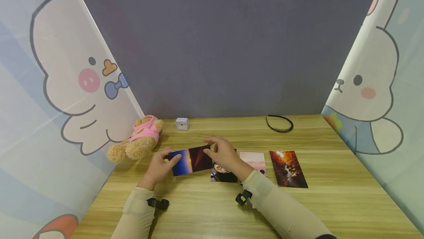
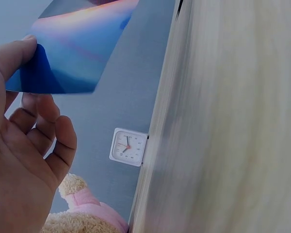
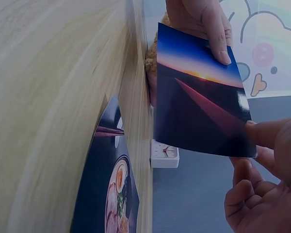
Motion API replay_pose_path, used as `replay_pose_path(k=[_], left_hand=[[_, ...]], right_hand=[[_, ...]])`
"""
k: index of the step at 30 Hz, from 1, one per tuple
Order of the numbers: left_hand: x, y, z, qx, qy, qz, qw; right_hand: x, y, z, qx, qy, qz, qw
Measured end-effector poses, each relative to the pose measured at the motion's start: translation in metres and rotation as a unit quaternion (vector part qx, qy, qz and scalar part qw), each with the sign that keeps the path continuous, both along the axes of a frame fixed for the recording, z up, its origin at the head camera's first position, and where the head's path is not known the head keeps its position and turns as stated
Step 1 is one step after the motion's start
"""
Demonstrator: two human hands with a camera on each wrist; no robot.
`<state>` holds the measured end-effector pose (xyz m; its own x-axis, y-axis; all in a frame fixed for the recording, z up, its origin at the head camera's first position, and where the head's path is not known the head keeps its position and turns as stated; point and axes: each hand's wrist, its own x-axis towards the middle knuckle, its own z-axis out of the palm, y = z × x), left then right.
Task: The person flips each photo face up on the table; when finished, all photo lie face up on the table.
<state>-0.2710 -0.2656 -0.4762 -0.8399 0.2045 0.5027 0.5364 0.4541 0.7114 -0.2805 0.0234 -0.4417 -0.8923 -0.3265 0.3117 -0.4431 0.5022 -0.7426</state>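
Observation:
A glossy photo print [image 1: 191,161] of a blue sky, a sunset glow and a dark foreground is held up above the table between both hands. My left hand [image 1: 160,168] pinches its blue end between thumb and fingers. At the dark end, my right hand [image 1: 225,154] pinches a corner, thumb on the picture side, as the right wrist view shows. Below the right hand lies a food photo [image 1: 223,174] with a bowl, partly covered by the hand. A pink photo [image 1: 253,161] lies beside it, partly hidden by the right arm.
An autumn-stream photo [image 1: 289,169] lies to the right on the wooden table [image 1: 344,183]. Toward the back are a black headband [image 1: 282,130] and a small white clock [image 1: 182,123]. A teddy bear [image 1: 140,139] in pink leans by the left wall.

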Motion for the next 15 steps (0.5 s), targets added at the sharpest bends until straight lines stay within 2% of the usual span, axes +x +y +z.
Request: replay_pose_path(k=[8,11,15], left_hand=[[0.022,0.013,0.030,0.005,-0.013,-0.009,0.9999],[0.023,0.013,0.031,0.008,-0.015,-0.015,0.9997],[0.010,0.006,0.013,0.015,-0.022,-0.012,0.9996]], right_hand=[[0.001,-0.002,-0.001,0.024,-0.002,0.013,0.9996],[0.001,-0.002,-0.002,0.030,-0.002,0.016,0.9994],[0.002,-0.002,-0.002,0.027,-0.004,0.019,0.9995]])
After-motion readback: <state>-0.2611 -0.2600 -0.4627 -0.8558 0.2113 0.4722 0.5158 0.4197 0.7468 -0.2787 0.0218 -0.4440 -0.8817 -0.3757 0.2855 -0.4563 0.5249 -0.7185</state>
